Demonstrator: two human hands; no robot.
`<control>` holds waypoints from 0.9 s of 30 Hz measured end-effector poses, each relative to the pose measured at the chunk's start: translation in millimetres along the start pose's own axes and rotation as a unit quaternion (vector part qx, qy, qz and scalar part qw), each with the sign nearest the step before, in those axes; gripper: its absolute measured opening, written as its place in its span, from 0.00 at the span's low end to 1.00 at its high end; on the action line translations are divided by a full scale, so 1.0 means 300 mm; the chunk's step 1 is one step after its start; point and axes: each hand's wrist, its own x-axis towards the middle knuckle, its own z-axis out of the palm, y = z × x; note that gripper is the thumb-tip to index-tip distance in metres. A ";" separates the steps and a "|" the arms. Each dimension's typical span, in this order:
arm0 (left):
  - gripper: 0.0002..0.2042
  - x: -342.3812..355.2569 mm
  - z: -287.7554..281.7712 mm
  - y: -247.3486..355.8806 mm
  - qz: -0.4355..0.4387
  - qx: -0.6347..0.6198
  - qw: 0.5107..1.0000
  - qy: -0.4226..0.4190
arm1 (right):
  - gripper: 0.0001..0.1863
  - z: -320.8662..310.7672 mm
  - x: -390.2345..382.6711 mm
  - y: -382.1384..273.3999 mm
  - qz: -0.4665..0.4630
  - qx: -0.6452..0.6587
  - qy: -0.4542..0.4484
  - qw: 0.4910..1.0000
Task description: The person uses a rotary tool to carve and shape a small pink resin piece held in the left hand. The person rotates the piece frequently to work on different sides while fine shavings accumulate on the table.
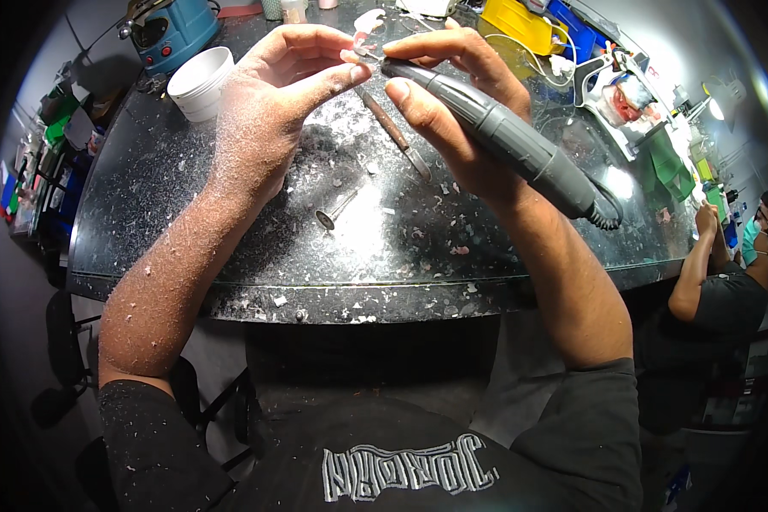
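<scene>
My left hand (264,111), coated in white dust up the forearm, pinches a small pink-and-white denture piece (363,36) between thumb and fingers near the far side of the table. In my right hand (454,136) is a black rotary handpiece (503,136), gripped like a pen. Its tip points left and meets the fingers of my left hand; whether it touches the denture piece I cannot tell. Beneath the hands lies a slim knife-like tool (386,124) with a brown handle. Closer to me rests a small metal mandrel with a round head (324,219).
White shavings litter the dark tabletop (384,247). A white tub (201,85) stands left of my left hand, with a blue machine (172,38) behind it. Yellow bin (516,30), cables and a white-framed object (619,102) occupy the far right. Another person (717,290) sits at the right.
</scene>
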 end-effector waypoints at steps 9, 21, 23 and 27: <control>0.15 -0.001 -0.004 -0.007 0.013 0.033 0.999 0.001 | 0.14 -0.007 -0.003 -0.007 0.005 0.016 -0.027 0.999; 0.29 -0.001 0.001 -0.004 0.008 0.096 0.995 0.027 | 0.13 -0.010 -0.006 -0.035 0.048 0.075 -0.014 0.996; 0.27 0.000 0.001 -0.003 0.011 0.090 0.996 0.023 | 0.14 -0.004 -0.007 -0.029 0.040 0.070 -0.013 0.997; 0.26 -0.003 -0.008 -0.014 0.037 0.113 0.992 0.035 | 0.14 -0.001 -0.007 -0.018 0.017 0.042 -0.017 0.999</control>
